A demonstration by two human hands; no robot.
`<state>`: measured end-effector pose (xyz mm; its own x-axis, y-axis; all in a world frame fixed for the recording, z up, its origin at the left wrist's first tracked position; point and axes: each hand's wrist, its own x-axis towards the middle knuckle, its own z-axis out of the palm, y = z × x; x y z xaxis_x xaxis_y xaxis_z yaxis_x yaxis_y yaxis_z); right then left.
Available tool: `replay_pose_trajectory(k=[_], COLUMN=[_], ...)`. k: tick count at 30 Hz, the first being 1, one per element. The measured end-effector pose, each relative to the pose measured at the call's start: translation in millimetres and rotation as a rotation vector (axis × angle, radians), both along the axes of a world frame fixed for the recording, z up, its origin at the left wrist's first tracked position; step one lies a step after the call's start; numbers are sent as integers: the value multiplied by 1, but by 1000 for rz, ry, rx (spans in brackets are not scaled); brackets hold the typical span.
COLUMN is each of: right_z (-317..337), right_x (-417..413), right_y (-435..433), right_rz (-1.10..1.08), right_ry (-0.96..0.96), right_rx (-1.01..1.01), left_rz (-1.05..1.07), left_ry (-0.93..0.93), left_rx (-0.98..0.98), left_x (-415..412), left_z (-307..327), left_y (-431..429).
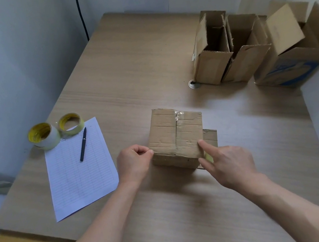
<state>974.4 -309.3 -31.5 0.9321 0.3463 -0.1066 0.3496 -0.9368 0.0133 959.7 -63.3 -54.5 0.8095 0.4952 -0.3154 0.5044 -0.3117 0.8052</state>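
A small closed cardboard box (pixel 176 130) stands on the wooden table (pixel 135 62) in front of me, with clear tape on the far end of its top seam. My left hand (pixel 134 164) has curled fingers and pinches the box's near left corner. My right hand (pixel 229 164) presses its straight forefinger on the top right flap, while thumb and other fingers hold a small yellow-green object (pixel 209 158), mostly hidden under the hand. A cardboard flap (pixel 210 134) juts out on the box's right side.
Two tape rolls (pixel 43 136) (pixel 71 123) sit at the left beside a lined sheet (pixel 79 174) with a black pen (pixel 83 144) on it. Three open cardboard boxes (pixel 211 67) (pixel 247 62) (pixel 291 64) stand at the back right near a cable hole (pixel 193 84).
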Motion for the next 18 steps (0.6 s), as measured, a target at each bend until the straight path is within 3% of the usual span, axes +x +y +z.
replay_pose_trajectory(k=[2,4,7,10,12,14,18], right_z=[-4,-6,-8,-14,-17,-17,-15], right_x=[2,3,4,3,4,3,6], right_y=[-1,-2,-1,-3,-5,-5,-11], right_rz=[11,11,14,39,47,47,-46], right_ry=[-31,-37,-18,-74,-129,-137,-14], right_rx=[25,45,85,141,164,154,253], left_rz=[22,-63,-423,-1045,-1374,-1544,-1588], left_ry=[160,260,136,-76,-122,-151,-310], left_rx=[-162,-152,230,672,809,862,912], left_x=[8,15,31,55,69,81,96], left_z=[-1,2,11,28,29,21,2], left_y=[13,26,30,-3,-31,-51,-62])
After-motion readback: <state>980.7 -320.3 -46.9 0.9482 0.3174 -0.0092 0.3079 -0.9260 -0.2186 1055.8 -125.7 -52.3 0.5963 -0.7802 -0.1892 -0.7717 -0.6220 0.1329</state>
